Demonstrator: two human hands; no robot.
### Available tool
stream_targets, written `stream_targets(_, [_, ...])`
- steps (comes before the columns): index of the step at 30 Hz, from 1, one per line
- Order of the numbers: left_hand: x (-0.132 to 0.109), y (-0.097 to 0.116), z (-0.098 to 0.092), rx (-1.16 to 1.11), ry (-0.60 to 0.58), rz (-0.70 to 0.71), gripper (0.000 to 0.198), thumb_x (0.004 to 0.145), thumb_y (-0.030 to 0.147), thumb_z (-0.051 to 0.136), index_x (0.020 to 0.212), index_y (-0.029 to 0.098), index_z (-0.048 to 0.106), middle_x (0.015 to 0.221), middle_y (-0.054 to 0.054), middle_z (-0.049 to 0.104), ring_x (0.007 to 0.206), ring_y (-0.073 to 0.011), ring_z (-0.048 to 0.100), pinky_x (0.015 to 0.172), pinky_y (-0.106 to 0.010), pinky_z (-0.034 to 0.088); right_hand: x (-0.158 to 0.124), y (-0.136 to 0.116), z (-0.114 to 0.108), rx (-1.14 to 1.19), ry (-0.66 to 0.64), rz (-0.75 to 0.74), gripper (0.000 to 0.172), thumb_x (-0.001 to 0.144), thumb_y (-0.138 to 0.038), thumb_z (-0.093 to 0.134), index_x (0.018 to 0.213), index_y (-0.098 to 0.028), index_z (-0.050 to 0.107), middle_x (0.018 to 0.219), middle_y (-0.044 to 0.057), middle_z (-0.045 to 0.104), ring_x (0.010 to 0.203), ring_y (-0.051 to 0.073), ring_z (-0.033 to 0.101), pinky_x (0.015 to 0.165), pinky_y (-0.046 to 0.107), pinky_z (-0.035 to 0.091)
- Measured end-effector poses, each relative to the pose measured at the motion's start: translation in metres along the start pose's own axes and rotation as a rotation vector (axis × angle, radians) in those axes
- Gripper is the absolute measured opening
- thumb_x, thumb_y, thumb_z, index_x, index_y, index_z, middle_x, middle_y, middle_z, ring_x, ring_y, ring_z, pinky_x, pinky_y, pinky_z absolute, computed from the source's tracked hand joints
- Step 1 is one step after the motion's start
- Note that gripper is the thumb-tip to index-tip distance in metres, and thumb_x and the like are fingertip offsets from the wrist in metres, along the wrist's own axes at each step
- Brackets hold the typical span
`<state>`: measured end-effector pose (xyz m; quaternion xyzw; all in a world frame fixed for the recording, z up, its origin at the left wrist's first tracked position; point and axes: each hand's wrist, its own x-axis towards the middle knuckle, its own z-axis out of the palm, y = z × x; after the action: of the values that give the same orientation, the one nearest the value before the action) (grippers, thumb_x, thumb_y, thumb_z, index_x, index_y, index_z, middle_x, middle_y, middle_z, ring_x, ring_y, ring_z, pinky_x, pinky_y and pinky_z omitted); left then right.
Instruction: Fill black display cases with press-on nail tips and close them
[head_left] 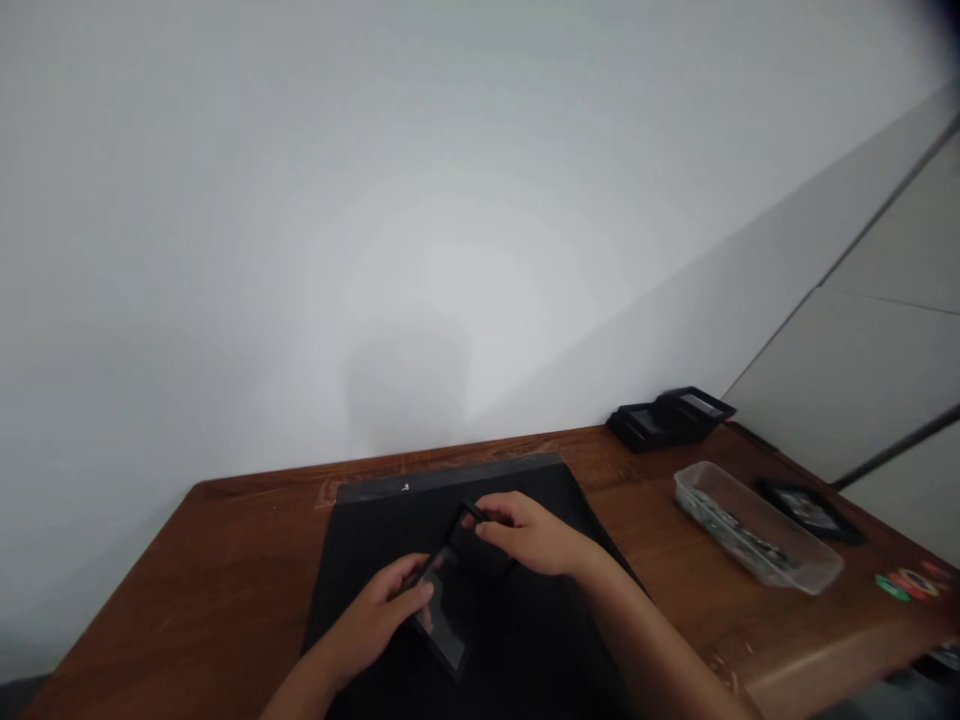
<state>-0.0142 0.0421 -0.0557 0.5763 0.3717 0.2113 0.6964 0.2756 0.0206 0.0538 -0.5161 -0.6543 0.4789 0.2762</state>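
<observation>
Left hand [384,608] pinches the frame [450,605] by its left edge, right hand [529,533] the far corner; it's tilted over the mat [360,545] on the desk [225,570]. Looks mid-handling: not yet set down, rest unclear. Tub [814,577] sits off right.

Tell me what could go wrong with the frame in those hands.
The dark frame is tilted between the left hand and right hand, so it might slip onto the black mat. The left thumb appears to lie over the shiny pane, so it may leave smudges.
</observation>
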Motion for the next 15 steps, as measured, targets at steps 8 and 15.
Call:
stream_targets(8, [0.004, -0.008, 0.001, 0.052, 0.006, 0.000, 0.093, 0.086, 0.084, 0.083, 0.156, 0.023, 0.071, 0.093, -0.003, 0.069, 0.089, -0.0247, 0.067, 0.077, -0.034, 0.061, -0.005, -0.003, -0.004, -0.090, -0.011, -0.003, 0.024, 0.097, -0.023, 0.062, 0.101, -0.018, 0.085, 0.090, 0.001, 0.079, 0.083, 0.017, 0.064, 0.079, 0.028, 0.047])
stream_targets(15, [0.007, -0.016, 0.006, 0.162, -0.003, 0.029, 0.101, 0.084, 0.086, 0.083, 0.158, 0.019, 0.068, 0.081, 0.004, 0.048, 0.075, -0.0175, 0.050, 0.066, -0.029, 0.058, -0.006, 0.001, -0.004, -0.173, 0.013, -0.007, 0.020, 0.098, -0.025, 0.064, 0.093, -0.019, 0.083, 0.083, 0.001, 0.075, 0.079, 0.017, 0.061, 0.074, 0.028, 0.044])
